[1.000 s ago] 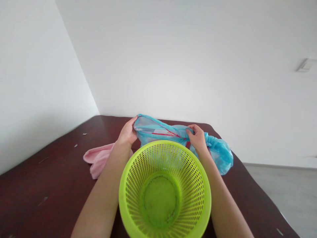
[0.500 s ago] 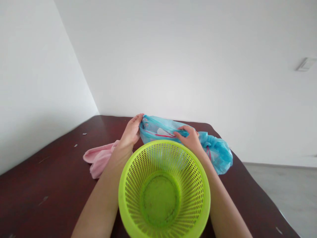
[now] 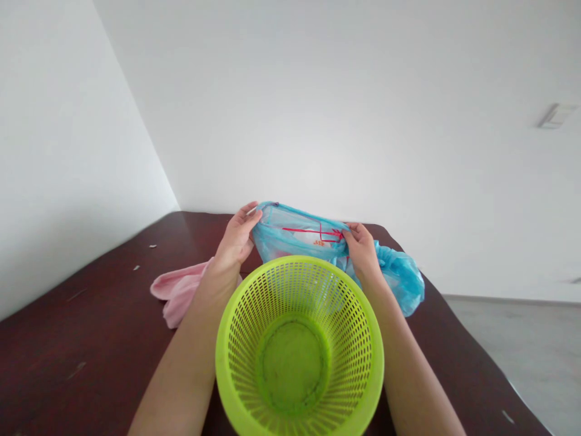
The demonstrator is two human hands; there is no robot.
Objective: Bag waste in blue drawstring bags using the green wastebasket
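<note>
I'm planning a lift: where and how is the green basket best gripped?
Likely best by the green basket's rim, from left and right: it's solid and uncovered there, while the held blue bag is just beyond its far edge.

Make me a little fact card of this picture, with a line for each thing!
Left hand: fingers on the bag's left end
Right hand: fingers gripping the bag's right end
Bag: blue, see-through, stretched between both hands
Cord: red, on the bag
Basket: green, slotted, nearer than the bag
Cloth: pink, left of the basket
Plastic: blue, crumpled, beyond the basket's right side
Table: dark reddish brown
</note>
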